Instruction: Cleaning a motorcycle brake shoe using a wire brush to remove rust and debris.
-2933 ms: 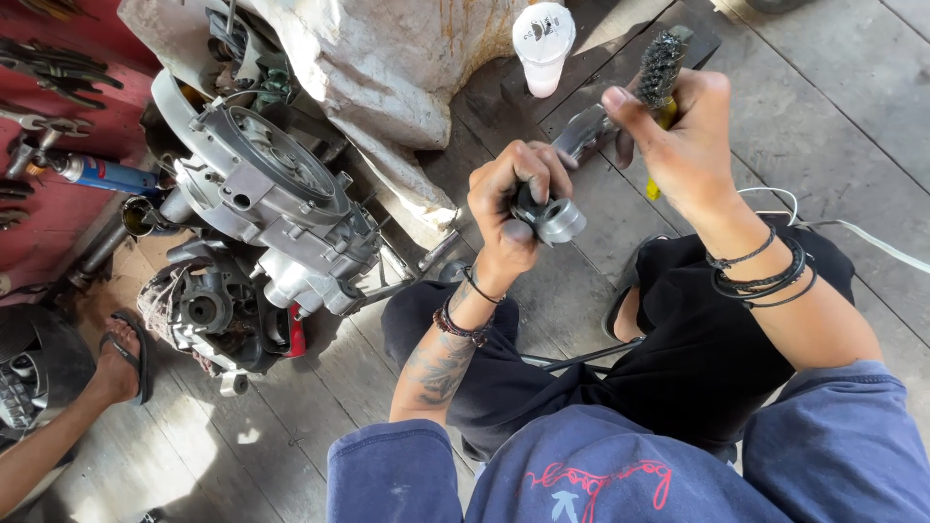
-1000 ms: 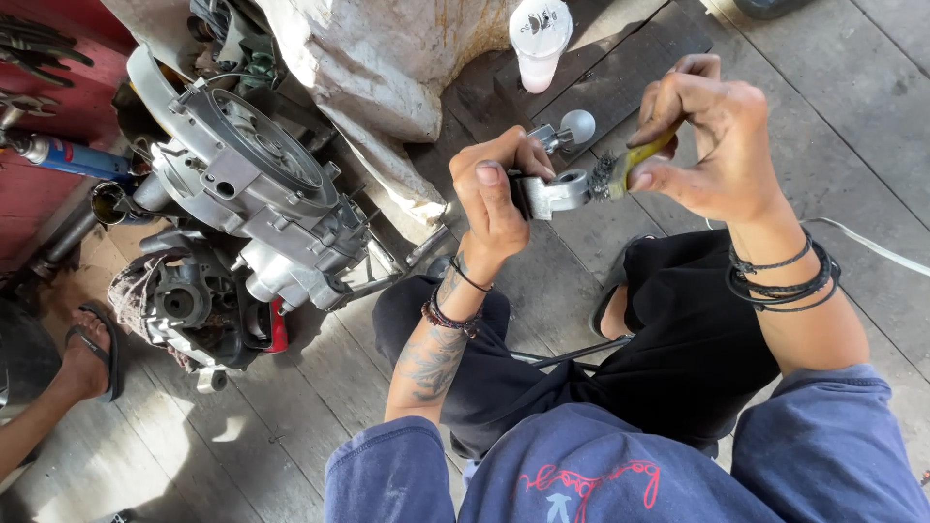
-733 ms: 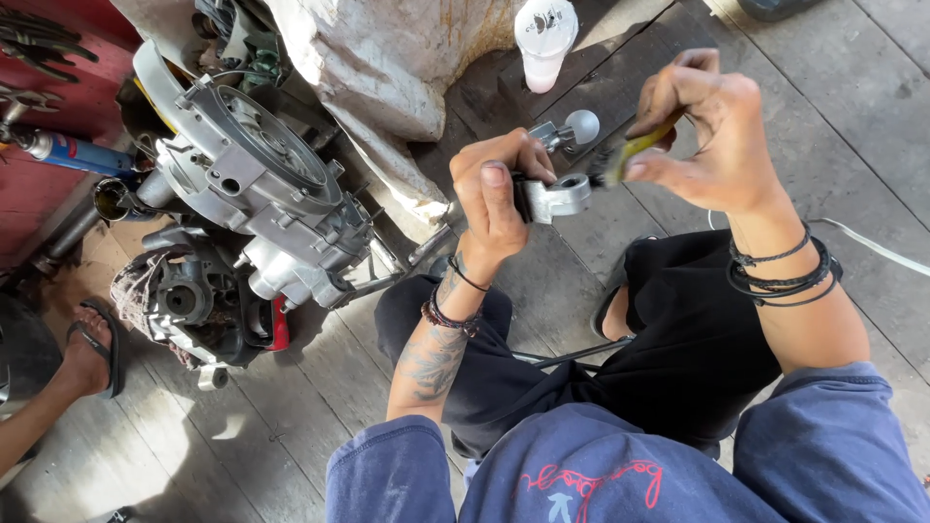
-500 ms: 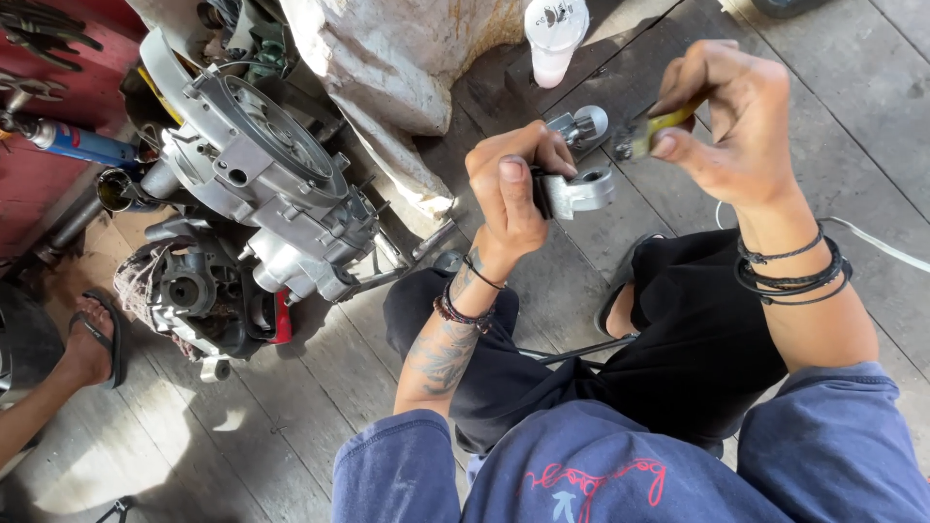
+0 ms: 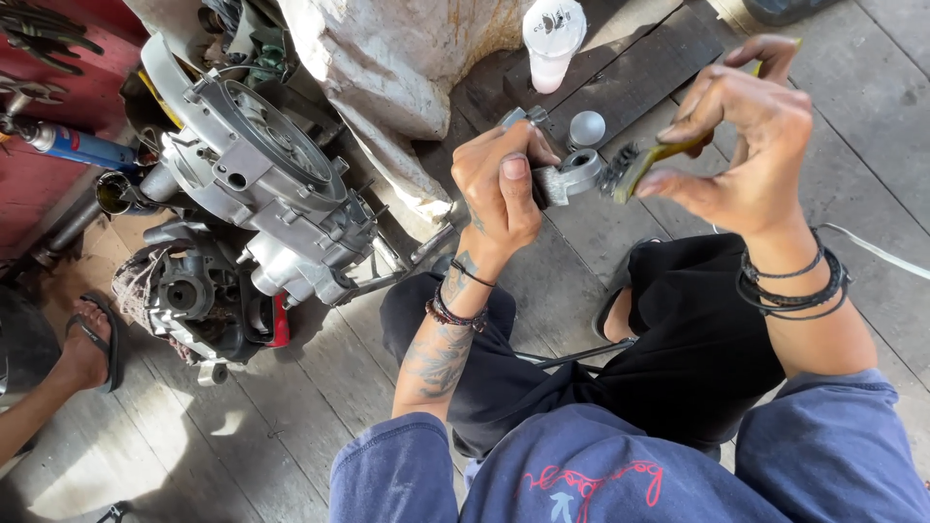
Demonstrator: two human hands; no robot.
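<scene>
The left hand is wrapped around a small grey metal part, fingers pressed tight on it, holding it up above the lap. The right hand pinches a yellow-handled wire brush between thumb and fingertips, its bristles touching the part's end. Off to the left an engine lies on the plank floor, and another person's sandalled foot rests beside it. A white cup stands further ahead.
</scene>
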